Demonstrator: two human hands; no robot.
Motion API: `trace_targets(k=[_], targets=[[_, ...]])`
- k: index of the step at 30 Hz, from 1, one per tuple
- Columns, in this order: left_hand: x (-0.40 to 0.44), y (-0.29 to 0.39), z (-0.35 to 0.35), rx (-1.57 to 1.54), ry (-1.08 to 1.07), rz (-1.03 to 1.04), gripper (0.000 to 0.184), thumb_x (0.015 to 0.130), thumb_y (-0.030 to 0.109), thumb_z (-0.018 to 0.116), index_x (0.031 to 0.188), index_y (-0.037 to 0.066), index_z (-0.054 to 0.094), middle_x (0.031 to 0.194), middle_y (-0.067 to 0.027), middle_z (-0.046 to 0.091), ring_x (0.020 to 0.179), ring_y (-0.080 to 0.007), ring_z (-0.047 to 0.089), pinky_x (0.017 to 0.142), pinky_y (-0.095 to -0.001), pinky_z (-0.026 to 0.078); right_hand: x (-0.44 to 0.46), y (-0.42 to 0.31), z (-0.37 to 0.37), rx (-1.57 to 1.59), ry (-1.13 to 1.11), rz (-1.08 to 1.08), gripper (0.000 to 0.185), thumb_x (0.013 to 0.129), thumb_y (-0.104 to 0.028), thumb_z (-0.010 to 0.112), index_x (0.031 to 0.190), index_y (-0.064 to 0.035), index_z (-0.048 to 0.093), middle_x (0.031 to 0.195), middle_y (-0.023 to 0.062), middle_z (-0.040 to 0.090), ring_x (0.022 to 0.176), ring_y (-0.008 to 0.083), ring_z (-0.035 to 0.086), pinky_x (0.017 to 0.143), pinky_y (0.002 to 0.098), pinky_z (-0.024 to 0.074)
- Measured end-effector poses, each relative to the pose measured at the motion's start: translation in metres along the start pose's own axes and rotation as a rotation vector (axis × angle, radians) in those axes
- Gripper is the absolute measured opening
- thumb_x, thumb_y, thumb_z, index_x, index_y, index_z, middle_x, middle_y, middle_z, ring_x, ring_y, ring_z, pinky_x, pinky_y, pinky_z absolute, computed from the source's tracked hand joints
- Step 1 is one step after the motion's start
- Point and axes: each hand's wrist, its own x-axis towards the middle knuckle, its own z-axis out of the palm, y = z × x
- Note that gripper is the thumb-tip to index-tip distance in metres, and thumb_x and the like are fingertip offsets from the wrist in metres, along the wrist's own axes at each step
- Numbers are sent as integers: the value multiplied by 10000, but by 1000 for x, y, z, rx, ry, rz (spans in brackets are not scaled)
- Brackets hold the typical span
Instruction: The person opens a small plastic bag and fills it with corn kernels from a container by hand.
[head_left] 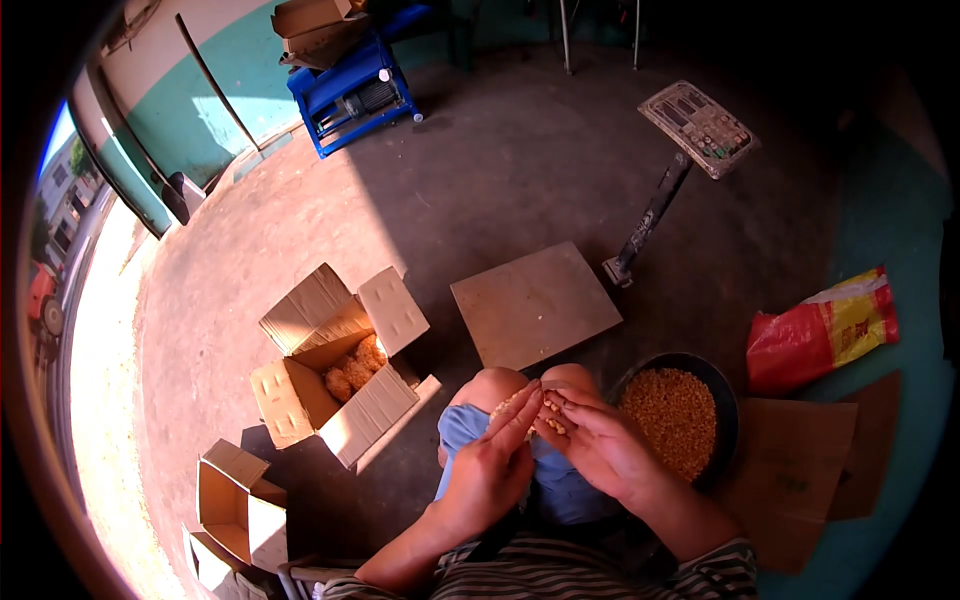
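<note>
My left hand [492, 460] and my right hand [610, 450] meet above my knees, both closed around a corn cob [550, 412]. Pale yellow kernels show between the fingers, and the rest of the cob is hidden by them. Close by my right forearm stands a round black basin [733, 420], holding a heap of loose corn kernels [670, 415]. Left of my knees, an open cardboard box [370, 425] has orange-brown cobs or husks [355, 368] at its bottom; their exact kind is hard to make out.
In front of my knees lies a platform scale's flat plate [535, 300], with its display [700, 125] on a post behind. A red and yellow sack [825, 330] and flat cardboard [785, 470] lie right. Another box [240, 505] stands lower left; a blue machine [355, 95] stands farther back.
</note>
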Motion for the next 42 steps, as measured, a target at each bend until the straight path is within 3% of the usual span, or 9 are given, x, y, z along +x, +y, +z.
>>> trace_targets(k=[6,8,21,27,31,35,37,40,42], targets=[[0,0,1,17,20,12,615,812,-105,538,1410,28,481,1429,-197,493,1223,-350,570,918,-335,520,-7,-7,14,-129,121,73,313,1016,-118,478,1327,-79,477,1244,42,573,1158,107,537,1002,343,439],[-1,0,2,24,23,7,614,811,-103,539,1409,29,483,1427,-198,496,1213,-352,577,913,-336,523,-9,-9,17,-216,128,81,462,1004,-124,484,1440,-16,375,1435,65,452,1316,162,457,1055,413,408],[0,1,2,58,54,0,613,804,-77,557,1400,56,505,1414,-156,524,1093,-330,652,845,-334,546,-17,-10,15,-289,107,6,512,997,-140,491,1469,-5,345,1469,86,419,1367,173,407,1095,400,359],[0,0,4,67,65,-3,630,795,-93,556,1404,59,503,1411,-165,524,1055,-324,668,827,-327,546,-25,-23,6,-306,27,-53,480,1002,-161,467,1435,32,398,1421,158,494,1313,217,485,1062,378,388],[2,3,4,40,50,-37,647,789,-126,545,1409,53,497,1417,-167,525,920,-269,703,737,-291,544,-39,-42,-27,-355,-42,-73,415,1011,-179,458,1372,23,486,1257,180,619,1096,243,635,885,344,490],[2,2,5,16,37,-28,639,816,-146,518,1421,57,489,1433,-173,518,855,-163,677,633,-236,499,-48,-51,-87,-521,240,-241,324,1030,-215,468,1270,-31,585,1109,109,687,898,171,674,737,272,494],[4,2,7,36,58,2,628,819,-151,510,1416,44,496,1420,-186,527,797,-115,642,617,-220,485,-50,-49,-138,-695,583,-337,294,1028,-202,490,1249,-44,604,1078,83,691,883,156,667,734,273,495],[5,4,9,31,76,-27,604,816,-156,510,1396,15,511,1393,-204,547,741,-92,610,599,-210,473,-54,-33,-206,-783,851,-311,292,1022,-192,510,1248,-35,608,1046,88,691,868,196,667,728,310,509],[6,4,8,45,75,-26,603,817,-155,510,1397,13,510,1394,-203,547,726,-89,595,594,-209,469,-58,-22,-240,-1194,1097,-195,297,1019,-181,499,1216,7,616,997,144,680,855,267,662,736,371,515]])
